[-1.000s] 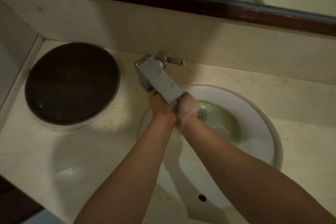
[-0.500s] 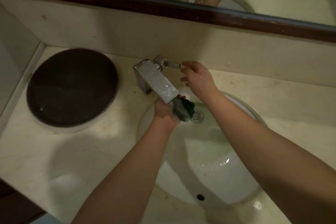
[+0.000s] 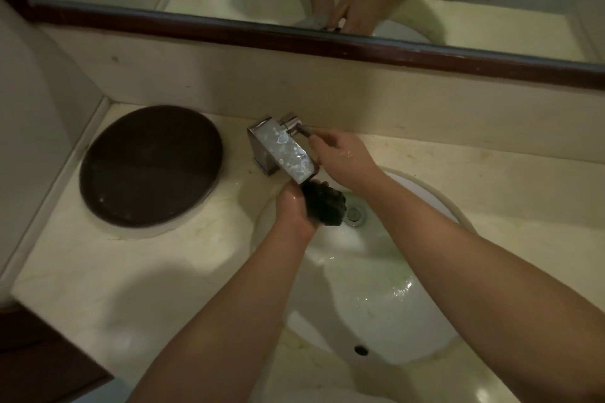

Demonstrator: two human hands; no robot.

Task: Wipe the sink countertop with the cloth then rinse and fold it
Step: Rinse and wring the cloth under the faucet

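Head view: white sink was wet. Over it, left hand had fingers clamped on balled dark cloth, just under tap. Farther back, right hand fingers curled on tap handle. Round dark disc lay on surface, left.

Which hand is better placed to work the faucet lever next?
Right. The right hand is at the lever, while the left hand grips the balled cloth under the spout.
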